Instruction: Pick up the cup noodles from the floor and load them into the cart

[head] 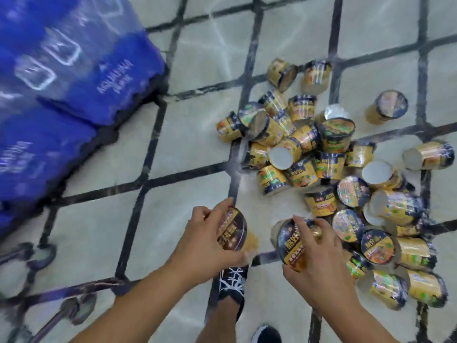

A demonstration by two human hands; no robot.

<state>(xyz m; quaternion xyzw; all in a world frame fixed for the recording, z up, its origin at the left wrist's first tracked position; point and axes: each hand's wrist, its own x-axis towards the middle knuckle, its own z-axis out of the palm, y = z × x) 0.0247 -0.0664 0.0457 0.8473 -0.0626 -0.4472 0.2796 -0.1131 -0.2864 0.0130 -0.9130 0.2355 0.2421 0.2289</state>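
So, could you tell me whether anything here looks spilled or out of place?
Yes: a pile of cup noodles lies scattered on the tiled floor, many tipped on their sides. The left hand and right hand each grip one.

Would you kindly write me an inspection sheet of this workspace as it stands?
Surface: tiled floor, pale tiles with dark joints.
Job's things: heap of cup noodles on the floor, many on their sides; no cart basket clearly seen.
Clutter: blue wrapped water-bottle packs at upper left.
Grippers: left hand grips one cup; right hand grips another cup.
Cables: nothing seen.
Surroundings: metal frame with a wheel at lower left, blurred; the person's dark laced shoe below the hands.
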